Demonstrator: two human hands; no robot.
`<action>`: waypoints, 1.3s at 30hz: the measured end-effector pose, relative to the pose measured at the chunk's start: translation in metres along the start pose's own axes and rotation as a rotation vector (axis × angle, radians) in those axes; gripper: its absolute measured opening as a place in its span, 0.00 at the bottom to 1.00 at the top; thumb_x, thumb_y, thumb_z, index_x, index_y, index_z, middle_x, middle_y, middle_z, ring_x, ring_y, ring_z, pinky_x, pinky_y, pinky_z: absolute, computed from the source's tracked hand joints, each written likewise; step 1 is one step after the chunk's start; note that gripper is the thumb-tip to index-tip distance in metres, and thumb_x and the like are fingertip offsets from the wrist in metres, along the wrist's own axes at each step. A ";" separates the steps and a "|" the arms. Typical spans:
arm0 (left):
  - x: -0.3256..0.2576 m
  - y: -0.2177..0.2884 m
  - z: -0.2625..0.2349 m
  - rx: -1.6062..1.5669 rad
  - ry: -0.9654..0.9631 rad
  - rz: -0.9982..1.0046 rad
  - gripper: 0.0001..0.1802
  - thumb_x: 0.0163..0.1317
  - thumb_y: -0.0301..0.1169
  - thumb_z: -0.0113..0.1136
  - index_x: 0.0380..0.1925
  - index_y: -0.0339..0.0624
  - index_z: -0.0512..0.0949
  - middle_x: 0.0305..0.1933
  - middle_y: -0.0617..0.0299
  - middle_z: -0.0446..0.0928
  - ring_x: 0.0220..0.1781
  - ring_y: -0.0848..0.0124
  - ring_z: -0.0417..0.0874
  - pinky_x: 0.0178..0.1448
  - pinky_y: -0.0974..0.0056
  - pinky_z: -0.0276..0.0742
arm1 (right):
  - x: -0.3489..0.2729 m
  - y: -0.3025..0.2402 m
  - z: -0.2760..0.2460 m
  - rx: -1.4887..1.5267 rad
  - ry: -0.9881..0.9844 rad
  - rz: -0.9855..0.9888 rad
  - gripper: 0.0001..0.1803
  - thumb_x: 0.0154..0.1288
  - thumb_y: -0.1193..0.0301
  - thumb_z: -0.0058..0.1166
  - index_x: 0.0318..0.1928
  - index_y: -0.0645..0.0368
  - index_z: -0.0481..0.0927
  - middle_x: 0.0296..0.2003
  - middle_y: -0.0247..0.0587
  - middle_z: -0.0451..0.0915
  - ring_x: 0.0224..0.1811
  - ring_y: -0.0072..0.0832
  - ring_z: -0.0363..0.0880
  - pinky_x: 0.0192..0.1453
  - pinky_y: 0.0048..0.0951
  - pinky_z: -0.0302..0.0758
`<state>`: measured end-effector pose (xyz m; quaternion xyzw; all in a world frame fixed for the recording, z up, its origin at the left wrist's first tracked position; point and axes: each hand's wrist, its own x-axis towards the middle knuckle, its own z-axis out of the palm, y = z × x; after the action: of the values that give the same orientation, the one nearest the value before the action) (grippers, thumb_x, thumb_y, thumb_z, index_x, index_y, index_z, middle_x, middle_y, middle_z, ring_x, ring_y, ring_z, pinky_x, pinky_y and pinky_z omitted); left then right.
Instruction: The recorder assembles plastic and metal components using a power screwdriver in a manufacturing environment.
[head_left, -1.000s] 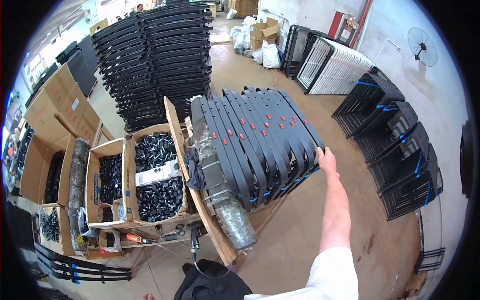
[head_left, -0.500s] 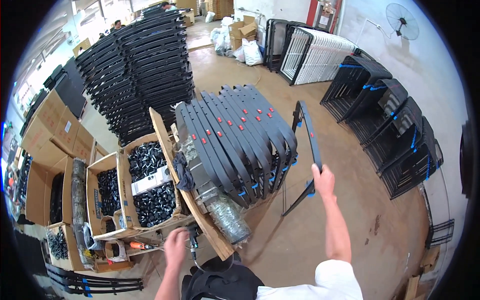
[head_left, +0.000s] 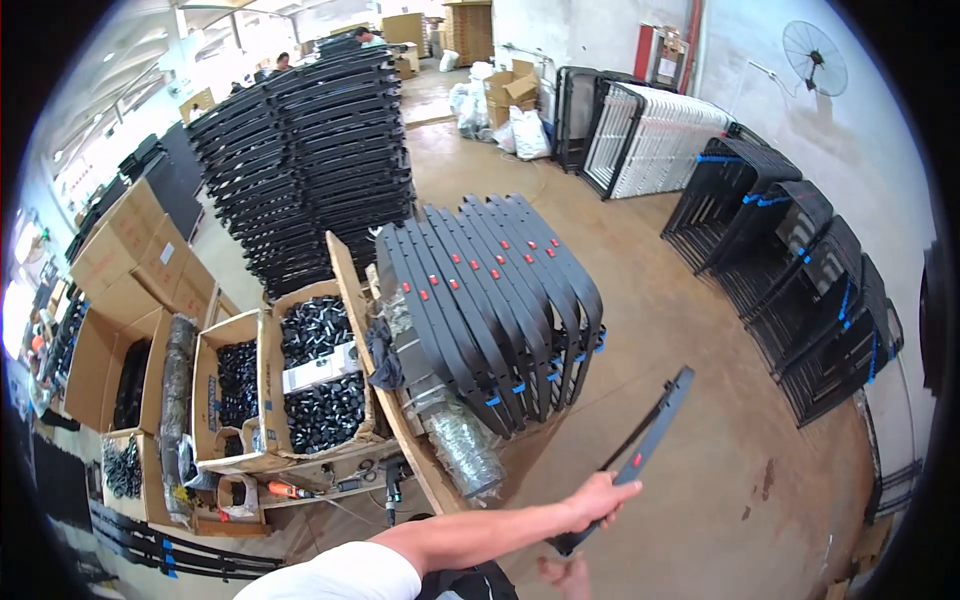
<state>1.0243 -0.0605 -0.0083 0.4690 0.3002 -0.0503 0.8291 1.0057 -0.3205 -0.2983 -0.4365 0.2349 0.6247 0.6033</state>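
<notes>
My left arm reaches across to the right, and my left hand (head_left: 597, 498) is closed around a black curved-cornered frame (head_left: 655, 430) with a small red mark on its face. The frame slants over the floor, its far end pointing away from me. Below its near end, at the lower edge, my right hand (head_left: 568, 577) shows only in part and slightly blurred; its fingers look apart, with nothing seen in them. To the left, a row of similar black frames (head_left: 500, 270) with red marks and blue bits leans together on the bench.
Cardboard boxes of black plastic parts (head_left: 325, 405) stand left of a wooden board (head_left: 390, 400). A dark power screwdriver (head_left: 392, 490) and an orange-handled tool (head_left: 290, 490) lie nearby. A tall stack of black frames (head_left: 300, 170) rises behind; more frames (head_left: 820, 270) lean along the right wall.
The frame has come closer and turned, passing from my right hand to my left. My left hand has left the screwdriver's side; my right hand has dropped to the lower edge.
</notes>
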 end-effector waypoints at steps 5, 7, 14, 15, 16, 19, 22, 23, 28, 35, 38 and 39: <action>-0.060 -0.013 0.003 0.088 -0.123 0.018 0.22 0.71 0.49 0.67 0.34 0.46 0.70 0.18 0.71 0.67 0.14 0.78 0.70 0.15 0.67 0.67 | 0.064 0.051 0.038 0.562 0.028 -0.230 0.27 0.69 0.36 0.50 0.41 0.46 0.77 0.32 0.34 0.79 0.33 0.34 0.80 0.39 0.39 0.79; -0.099 -0.012 -0.032 0.179 -0.090 0.025 0.21 0.71 0.47 0.67 0.35 0.44 0.70 0.17 0.71 0.67 0.13 0.78 0.69 0.15 0.67 0.66 | 0.081 0.045 0.068 0.509 0.018 -0.219 0.27 0.69 0.36 0.49 0.41 0.47 0.77 0.32 0.34 0.78 0.33 0.33 0.79 0.39 0.39 0.79; -0.241 0.027 -0.156 0.214 -0.161 0.158 0.15 0.71 0.40 0.68 0.39 0.42 0.75 0.17 0.69 0.73 0.14 0.79 0.71 0.19 0.68 0.65 | 0.046 0.033 0.118 0.419 0.248 -0.498 0.25 0.70 0.40 0.48 0.39 0.49 0.75 0.30 0.33 0.76 0.31 0.32 0.77 0.38 0.39 0.78; -0.266 0.031 -0.177 0.251 -0.170 0.183 0.15 0.72 0.39 0.69 0.39 0.43 0.75 0.17 0.70 0.72 0.13 0.79 0.71 0.18 0.68 0.66 | 0.028 0.034 0.122 0.405 0.283 -0.549 0.25 0.70 0.40 0.48 0.38 0.50 0.74 0.29 0.33 0.75 0.31 0.32 0.77 0.38 0.39 0.78; -0.303 0.018 -0.222 0.142 -0.130 0.234 0.14 0.72 0.39 0.69 0.40 0.43 0.76 0.16 0.70 0.72 0.13 0.79 0.71 0.18 0.68 0.65 | 0.008 0.041 0.184 0.333 0.272 -0.543 0.26 0.70 0.40 0.48 0.38 0.51 0.74 0.30 0.33 0.76 0.31 0.32 0.77 0.38 0.39 0.78; -0.402 -0.017 -0.338 -0.081 0.066 0.444 0.13 0.71 0.39 0.69 0.38 0.44 0.77 0.18 0.71 0.72 0.14 0.79 0.72 0.18 0.69 0.63 | -0.079 0.059 0.329 0.096 0.184 -0.810 0.22 0.71 0.47 0.51 0.37 0.53 0.75 0.31 0.33 0.78 0.33 0.30 0.77 0.39 0.38 0.77; -0.479 -0.032 -0.411 -0.099 0.634 0.640 0.11 0.71 0.37 0.68 0.39 0.43 0.79 0.26 0.71 0.76 0.21 0.82 0.74 0.25 0.70 0.67 | -0.127 0.021 0.349 0.023 -0.031 -1.110 0.22 0.70 0.53 0.50 0.34 0.59 0.84 0.32 0.42 0.86 0.31 0.41 0.83 0.40 0.45 0.82; -0.495 -0.055 -0.445 -0.126 0.850 0.667 0.10 0.71 0.37 0.68 0.40 0.42 0.81 0.29 0.72 0.77 0.24 0.83 0.74 0.27 0.71 0.69 | -0.155 0.026 0.404 0.208 0.049 -1.167 0.22 0.68 0.53 0.51 0.34 0.62 0.84 0.30 0.44 0.85 0.29 0.42 0.84 0.37 0.48 0.82; -0.587 -0.151 -0.592 -0.372 1.489 0.664 0.12 0.72 0.36 0.65 0.48 0.42 0.88 0.29 0.75 0.78 0.31 0.84 0.74 0.35 0.70 0.71 | -0.192 -0.004 0.468 0.009 -0.209 -1.367 0.20 0.71 0.57 0.53 0.31 0.61 0.81 0.30 0.44 0.84 0.31 0.41 0.82 0.42 0.44 0.82; -0.754 -0.282 -0.711 -0.097 1.814 0.086 0.17 0.65 0.47 0.65 0.42 0.47 0.89 0.30 0.60 0.87 0.34 0.65 0.88 0.45 0.54 0.81 | -0.147 0.125 0.593 -0.367 -0.123 -0.977 0.15 0.76 0.64 0.57 0.32 0.59 0.80 0.30 0.39 0.81 0.34 0.35 0.78 0.49 0.40 0.77; -0.786 -0.299 -0.729 -0.109 1.826 -0.095 0.17 0.63 0.47 0.64 0.42 0.50 0.89 0.32 0.59 0.88 0.38 0.63 0.90 0.49 0.54 0.82 | -0.130 0.175 0.622 -0.433 -0.153 -0.889 0.14 0.76 0.62 0.58 0.40 0.60 0.84 0.35 0.42 0.84 0.39 0.39 0.82 0.53 0.41 0.78; -0.791 -0.300 -0.735 -0.112 1.824 -0.094 0.17 0.63 0.47 0.64 0.42 0.50 0.89 0.32 0.59 0.88 0.38 0.63 0.90 0.49 0.54 0.82 | -0.109 0.172 0.618 -0.436 -0.152 -0.891 0.14 0.76 0.62 0.58 0.40 0.60 0.84 0.35 0.42 0.84 0.39 0.39 0.82 0.53 0.41 0.78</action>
<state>-0.0606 0.2101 -0.0811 0.2733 0.8596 0.3206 0.2891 0.6669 0.0987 0.0660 -0.5635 -0.1550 0.3709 0.7217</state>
